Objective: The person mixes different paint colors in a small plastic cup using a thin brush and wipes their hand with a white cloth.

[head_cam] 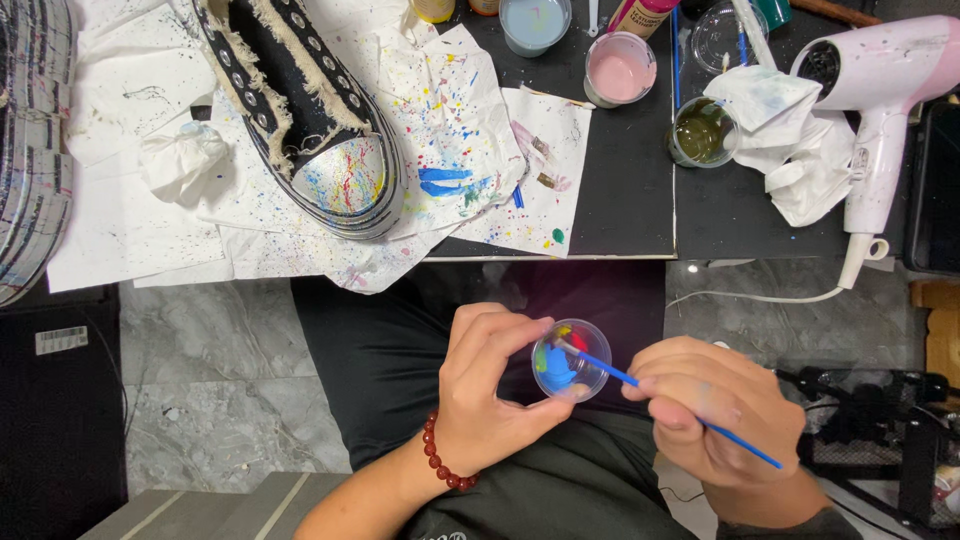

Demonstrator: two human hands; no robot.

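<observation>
Holding a small clear plastic cup over the lap, left hand wraps it from the side, fingers curled around the wall, thumb near the bottom rim. Cup is tipped so its mouth faces up toward the camera; blobs of blue, red, yellow and green paint sit inside. Right hand pinches a thin blue paintbrush in a narrow pen grip, fingers closed tight on the shaft. Brush long axis runs diagonally, tip up-left inside the cup touching the paint, tail end down-right past the hand.

Handling guess: cup looks light, thin-walled, likely flexes if squeezed, wet paint inside so keep it from tipping further; side wall grip as shown seems right. Brush looks light and stiff, slim handle, best held mid-shaft near the ferrule for control.

Red bead bracelet on the left wrist. Above, on the table edge: black high-top sneaker with a silver, paint-splattered toe, toe pointing toward the person, resting on splattered white paper. Crumpled tissue left of the shoe. Pink paint cup, light blue paint cup, murky green rinse cup on a black mat. Pink-white hair dryer at right.
</observation>
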